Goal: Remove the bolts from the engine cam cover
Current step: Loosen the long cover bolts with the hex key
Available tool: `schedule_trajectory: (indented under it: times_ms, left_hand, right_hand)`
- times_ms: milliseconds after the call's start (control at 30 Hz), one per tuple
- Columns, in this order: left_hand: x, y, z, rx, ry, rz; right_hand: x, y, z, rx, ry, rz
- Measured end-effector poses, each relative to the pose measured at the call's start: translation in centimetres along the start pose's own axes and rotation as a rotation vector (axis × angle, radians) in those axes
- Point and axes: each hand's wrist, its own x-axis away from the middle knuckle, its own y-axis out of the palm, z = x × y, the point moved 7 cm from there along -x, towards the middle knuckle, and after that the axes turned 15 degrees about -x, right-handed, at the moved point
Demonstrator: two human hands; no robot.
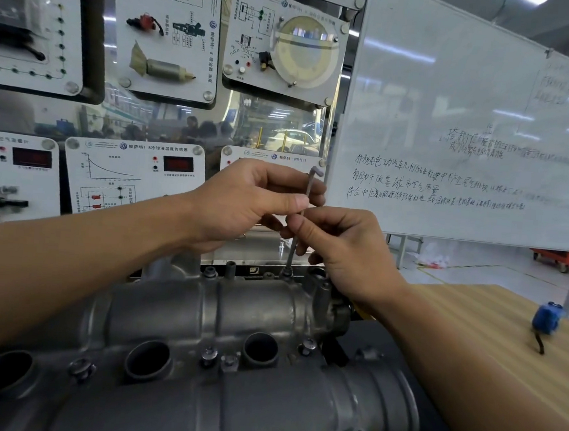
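We see the grey cast-metal engine cam cover (pixel 202 310) lying lengthwise across the near foreground, with three round openings along its top. It rests on a light wood-grain table (pixel 471 312), whose bare top stretches to the right. Our left hand (pixel 243 202) pinches the upper shaft of a thin L-shaped metal hex key (pixel 308 187) between thumb and fingers. Just below it, our right hand (pixel 344 253) curls its fingers round the lower shaft. The key stands nearly upright, its tip seated in a bolt (pixel 286 272) on the cover's far edge. Other flanged bolts (pixel 308 346) sit in the cover along its near side. A small blue object with a black cord (pixel 547 318) lies on the table well to the right. Behind stands a large whiteboard (pixel 453 92) with handwritten lines, and to its left white training panels (pixel 168 32) carry mounted car parts and diagrams. Beyond the whiteboard we see a pale workshop floor (pixel 474 272) and an orange-red cart (pixel 559 258).
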Motion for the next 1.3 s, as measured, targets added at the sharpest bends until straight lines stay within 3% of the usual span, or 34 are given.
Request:
schedule_trajectory:
  times_ms: [200, 433, 800, 1067, 1300]
  left_hand:
    - [0.1, 0.0, 0.3, -0.050, 0.023, 0.060]
    - [0.0, -0.3, 0.4, -0.082, 0.032, 0.148]
    - [0.0, -0.7, 0.6, -0.080, 0.091, 0.213]
    - [0.2, 0.2, 0.5, -0.021, 0.018, 0.018]
    - [0.0, 0.0, 0.6, -0.020, 0.040, 0.060]
  right_hand:
    - [0.3, 0.0, 0.0, -0.003, 0.039, -0.067]
    - [0.3, -0.9, -0.3, -0.060, 0.009, 0.038]
    - [0.1, -0.2, 0.1, -0.061, -0.011, 0.025]
    - [0.1, 0.0, 0.2, -0.050, 0.051, -0.059]
    - [0.3, 0.5, 0.1, -0.024, 0.101, -0.157]
